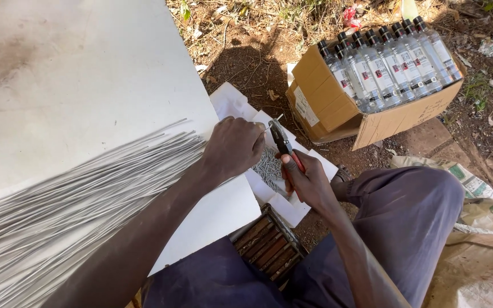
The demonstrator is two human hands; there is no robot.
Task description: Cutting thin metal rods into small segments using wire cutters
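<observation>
left hand (236,145): closed round the near end of a thin metal wire (273,122), fingers curled and pressed together, the tip poking out toward the pliers; the grip seems meant to steady the short free end.
right hand (308,181): wrapped about the red handles of the pliers (283,142), squeezing them; the nose points up and away, meeting the wire tip just beside the left knuckles.
cut pieces (268,166): a small grey heap lying on white paper (235,102) directly beneath the two hands, placed, I judge, so that bits fall onto it.
wire bundle (75,194): long straight rods fanned over the white board (87,68), their ends near the left wrist, within easy reach.
around: a cardboard box (326,97) of clear capped bottles (395,63) lies tilted on the bare earth beyond; a wooden slatted crate (269,245) sits between the knees; printed sacking (486,228) to the right.
in the way: nothing stands between hands and heap; the forearm crosses the bundle.
</observation>
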